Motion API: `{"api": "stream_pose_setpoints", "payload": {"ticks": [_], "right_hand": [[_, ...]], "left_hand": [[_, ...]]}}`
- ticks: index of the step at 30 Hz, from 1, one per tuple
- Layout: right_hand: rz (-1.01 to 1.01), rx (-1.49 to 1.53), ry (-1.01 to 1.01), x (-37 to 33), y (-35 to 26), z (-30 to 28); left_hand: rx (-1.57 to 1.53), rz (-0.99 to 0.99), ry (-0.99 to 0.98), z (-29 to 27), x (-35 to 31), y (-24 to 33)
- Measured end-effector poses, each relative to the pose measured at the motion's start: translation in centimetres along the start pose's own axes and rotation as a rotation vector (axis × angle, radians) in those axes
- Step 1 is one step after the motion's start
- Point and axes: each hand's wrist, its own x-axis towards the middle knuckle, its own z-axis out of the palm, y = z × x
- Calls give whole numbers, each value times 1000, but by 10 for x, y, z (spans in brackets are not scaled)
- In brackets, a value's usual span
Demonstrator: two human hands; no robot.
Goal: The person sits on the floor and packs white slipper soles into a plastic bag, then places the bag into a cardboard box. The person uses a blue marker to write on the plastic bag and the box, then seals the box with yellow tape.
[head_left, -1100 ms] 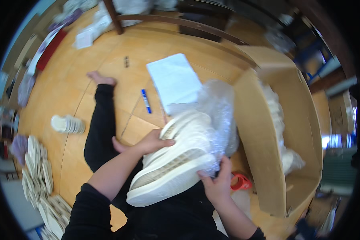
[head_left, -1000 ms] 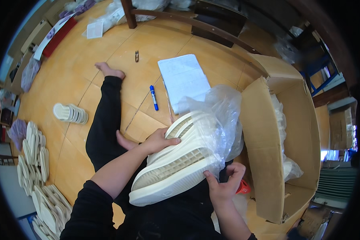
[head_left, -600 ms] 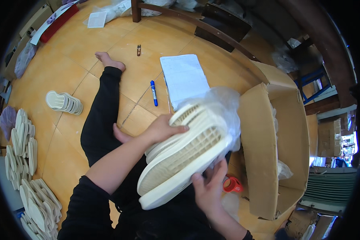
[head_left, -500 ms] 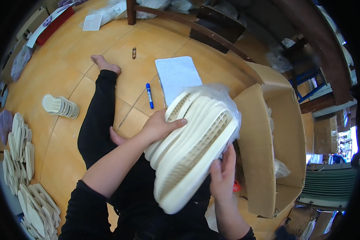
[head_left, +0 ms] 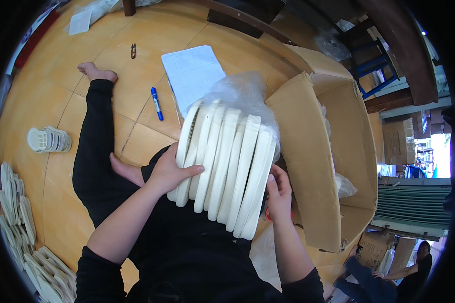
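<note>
A stack of several cream shoe soles [head_left: 222,166] is held over my lap, standing on edge side by side. A clear plastic bag [head_left: 237,96] covers the stack's far end. My left hand [head_left: 173,170] grips the stack's left side, thumb lying across the nearest sole edges. My right hand [head_left: 279,192] is closed against its right side, by the bag's edge; some fingers are hidden behind the soles. Just beyond the bag lies a sheet of paper [head_left: 192,70]. A blue marker [head_left: 156,103] rests to the left of it.
An open cardboard box [head_left: 313,161] stands close on my right, with clear plastic inside. Small thread snips [head_left: 133,51] lie on the tiled floor. More soles [head_left: 48,275] are piled at the lower left, and a short stack [head_left: 49,139] stands left. Another person [head_left: 412,272] sits at lower right.
The stack has turned so the soles' edges face me, where the gridded inner side showed before. My view has shifted right, bringing another person into sight.
</note>
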Motion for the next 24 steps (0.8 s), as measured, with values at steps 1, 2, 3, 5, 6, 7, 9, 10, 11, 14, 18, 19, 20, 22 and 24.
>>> {"api": "stream_pose_setpoints", "payload": {"ticks": [1, 2, 3, 5, 6, 7, 9, 10, 11, 14, 18, 19, 20, 22, 24], "right_hand": [[3, 70, 8, -1, -1, 0], [45, 89, 59, -2, -3, 1], [68, 71, 64, -4, -5, 2], [124, 75, 36, -8, -10, 3], [242, 73, 24, -12, -14, 2], [228, 55, 10, -17, -17, 4], [-28, 6, -71, -30, -27, 10], [64, -6, -79, -35, -32, 14], [157, -16, -87, -41, -37, 19], [-56, -415, -35, -47, -47, 42], [-43, -403, -30, -34, -48, 49], [126, -265, -57, -32, -46, 45], [212, -84, -71, -31, -44, 40], [167, -9, -127, -31, -39, 27], [147, 51, -159, -33, -32, 20]], "left_hand": [[-18, 10, -5, -1, 1, -2], [-36, 17, -13, -1, 2, -3], [-48, 9, -26, -1, 3, -4], [-21, 23, -9, -1, 5, -5], [6, 32, 25, 0, 5, -5], [22, 26, 61, 1, 5, -5], [45, 82, 72, 3, 4, -2], [51, 125, 87, 4, 4, 1], [61, 139, 83, 5, 3, 4], [78, 140, -21, 1, 3, 18], [378, -36, -60, 0, 6, 37], [430, -83, -79, 1, 6, 40], [481, -130, -102, 3, 5, 42], [564, -154, -101, 8, 4, 45], [647, -104, -51, 14, 3, 47]]}}
